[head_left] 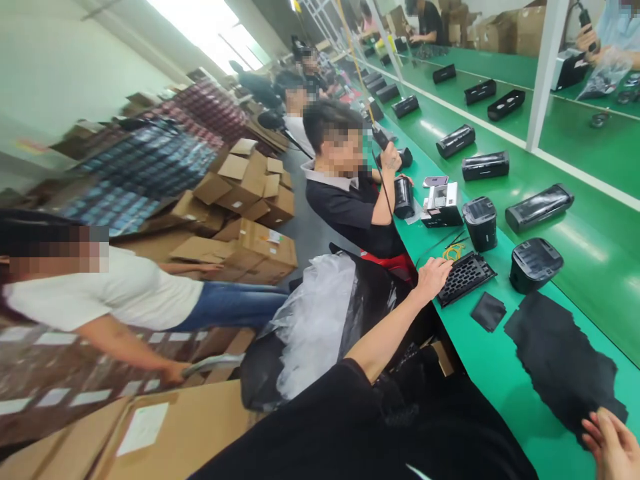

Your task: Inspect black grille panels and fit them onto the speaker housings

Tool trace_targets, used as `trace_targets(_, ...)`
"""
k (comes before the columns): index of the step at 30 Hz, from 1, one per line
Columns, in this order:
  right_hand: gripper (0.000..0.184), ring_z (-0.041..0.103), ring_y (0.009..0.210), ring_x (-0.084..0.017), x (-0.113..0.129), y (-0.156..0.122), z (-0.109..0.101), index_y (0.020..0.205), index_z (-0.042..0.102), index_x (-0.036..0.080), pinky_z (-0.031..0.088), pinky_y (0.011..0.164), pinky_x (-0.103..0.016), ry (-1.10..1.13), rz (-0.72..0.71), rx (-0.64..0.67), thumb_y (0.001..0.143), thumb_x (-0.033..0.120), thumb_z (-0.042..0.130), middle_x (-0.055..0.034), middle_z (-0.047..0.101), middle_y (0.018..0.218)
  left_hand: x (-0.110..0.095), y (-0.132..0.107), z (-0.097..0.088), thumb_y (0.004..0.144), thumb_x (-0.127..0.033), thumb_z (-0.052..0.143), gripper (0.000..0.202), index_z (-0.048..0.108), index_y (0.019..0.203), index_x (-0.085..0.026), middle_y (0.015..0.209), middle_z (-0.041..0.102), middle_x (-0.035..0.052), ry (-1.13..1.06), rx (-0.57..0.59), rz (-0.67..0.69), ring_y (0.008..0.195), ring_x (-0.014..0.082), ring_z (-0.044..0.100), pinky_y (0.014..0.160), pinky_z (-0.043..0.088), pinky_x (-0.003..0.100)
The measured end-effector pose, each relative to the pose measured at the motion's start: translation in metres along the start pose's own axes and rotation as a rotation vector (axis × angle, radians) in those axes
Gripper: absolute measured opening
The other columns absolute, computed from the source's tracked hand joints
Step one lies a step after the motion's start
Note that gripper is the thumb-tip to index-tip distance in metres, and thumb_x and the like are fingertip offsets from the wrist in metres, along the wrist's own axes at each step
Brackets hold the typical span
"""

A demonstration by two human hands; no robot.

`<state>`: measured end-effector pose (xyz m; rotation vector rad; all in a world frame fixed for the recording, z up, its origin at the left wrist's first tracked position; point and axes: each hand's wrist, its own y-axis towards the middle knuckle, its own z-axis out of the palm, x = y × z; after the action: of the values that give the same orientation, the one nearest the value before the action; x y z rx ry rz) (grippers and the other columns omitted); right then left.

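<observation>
My left hand [433, 277] is on the near end of a black perforated grille [466, 279], its fingers closed over the edge; the thumb is partly hidden. At the lower right, my right hand [614, 441] pinches the edge of the spread of thin black sheets [565, 357] on the green bench. A smaller stack of black squares [489, 311] lies between the grille and that spread. Two black housings [536, 265] stand upright beyond the grille. Yellow cord [454, 251] lies just past my left fingertips.
A co-worker [345, 180] beside me holds a power screwdriver [381, 138] over a black unit. Black cylindrical units [540, 205] lie along the green line. A person in white [115, 293] stands behind, near cardboard boxes [265, 250]. A chair holds clear plastic [317, 320].
</observation>
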<state>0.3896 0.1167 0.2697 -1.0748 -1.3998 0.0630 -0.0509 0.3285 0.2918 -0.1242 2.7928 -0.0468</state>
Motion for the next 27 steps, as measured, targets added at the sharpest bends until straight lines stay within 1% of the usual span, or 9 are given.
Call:
trace_targets(3, 0.062, 0.071, 0.08, -0.032, 0.023, -0.018, 0.029, 0.097, 0.064, 0.026, 0.058, 0.069, -0.044, -0.293, -0.155, 0.037, 0.063, 0.077, 0.072, -0.0085, 0.071, 0.087, -0.004, 0.002, 0.001, 0.108, -0.038, 0.052, 0.032, 0.07, 0.132, -0.031, 0.125, 0.072, 0.0089, -0.023, -0.028, 0.012, 0.119, 0.0253, 0.06, 0.102, 0.05, 0.038)
trace_targets(5, 0.06, 0.072, 0.085, -0.033, 0.037, -0.019, 0.054, 0.095, 0.064, 0.024, 0.058, 0.076, -0.046, -0.582, -0.294, 0.084, 0.073, 0.08, 0.055, -0.0114, 0.073, 0.087, -0.007, 0.004, 0.002, 0.102, -0.041, 0.065, 0.03, 0.069, 0.13, -0.03, 0.127, 0.07, 0.0082, -0.036, -0.047, 0.005, 0.122, 0.0257, 0.059, 0.105, 0.049, 0.038)
trace_targets(7, 0.055, 0.071, 0.087, -0.032, 0.047, -0.013, 0.085, 0.091, 0.065, 0.025, 0.056, 0.08, -0.044, -0.78, -0.408, 0.151, 0.08, 0.076, 0.046, -0.0114, 0.073, 0.09, -0.008, 0.003, 0.003, 0.093, -0.044, 0.078, 0.039, 0.067, 0.126, -0.026, 0.127, 0.067, 0.0097, -0.031, -0.086, -0.037, 0.124, 0.0277, 0.059, 0.106, 0.048, 0.039)
trace_targets(10, 0.046, 0.07, 0.093, -0.03, 0.053, -0.001, 0.131, 0.096, 0.068, 0.026, 0.052, 0.08, -0.042, -0.916, -0.516, 0.258, 0.089, 0.066, 0.048, -0.0105, 0.073, 0.104, -0.004, -0.008, 0.004, 0.083, -0.046, 0.088, 0.056, 0.059, 0.125, -0.023, 0.132, 0.063, 0.0129, -0.118, -0.162, -0.306, 0.131, 0.0307, 0.056, 0.106, 0.047, 0.041)
trace_targets(13, 0.04, 0.069, 0.09, -0.033, 0.055, 0.008, 0.157, 0.1, 0.069, 0.024, 0.05, 0.077, -0.048, -1.059, -0.555, 0.281, 0.096, 0.054, 0.042, -0.0154, 0.069, 0.112, 0.006, -0.028, 0.01, 0.077, -0.05, 0.091, 0.06, 0.056, 0.117, -0.023, 0.125, 0.067, 0.0122, -0.324, -0.154, -0.621, 0.127, 0.03, 0.062, 0.098, 0.048, 0.038)
trace_targets(16, 0.039, 0.07, 0.084, -0.033, 0.056, 0.016, 0.159, 0.092, 0.068, 0.024, 0.049, 0.074, -0.048, -1.144, -0.571, 0.307, 0.1, 0.045, 0.037, -0.0152, 0.069, 0.104, 0.017, -0.045, 0.023, 0.074, -0.055, 0.09, 0.05, 0.056, 0.092, -0.022, 0.085, 0.07, 0.0026, -0.459, -0.084, -0.686, 0.088, 0.0233, 0.072, 0.078, 0.05, 0.032)
trace_targets(19, 0.045, 0.071, 0.089, -0.035, 0.062, 0.02, 0.149, 0.097, 0.07, 0.025, 0.05, 0.075, -0.047, -1.178, -0.6, 0.312, 0.101, 0.048, 0.033, -0.0146, 0.07, 0.109, 0.024, -0.054, 0.035, 0.077, -0.058, 0.084, 0.048, 0.054, 0.079, -0.022, 0.062, 0.06, -0.0049, -0.643, -0.052, -0.66, 0.057, 0.0144, 0.063, 0.063, 0.046, 0.026)
trace_targets(23, 0.059, 0.069, 0.102, -0.039, 0.084, 0.015, 0.126, 0.111, 0.072, 0.023, 0.052, 0.08, -0.049, -1.102, -0.67, 0.212, 0.098, 0.061, 0.028, -0.0176, 0.07, 0.118, 0.029, -0.062, 0.039, 0.077, -0.053, 0.081, 0.042, 0.059, 0.092, -0.02, 0.059, 0.062, -0.0056, -0.886, -0.103, -0.611, 0.052, 0.0116, 0.058, 0.056, 0.044, 0.024)
trace_targets(27, 0.054, 0.066, 0.092, -0.04, 0.101, 0.019, 0.081, 0.096, 0.069, 0.026, 0.049, 0.081, -0.052, -0.906, -0.682, 0.074, 0.091, 0.07, 0.038, -0.0149, 0.069, 0.098, 0.032, -0.072, 0.032, 0.068, -0.053, 0.083, 0.048, 0.06, 0.093, -0.019, 0.057, 0.061, -0.0049, -1.086, -0.158, -0.595, 0.053, 0.0118, 0.058, 0.053, 0.042, 0.024)
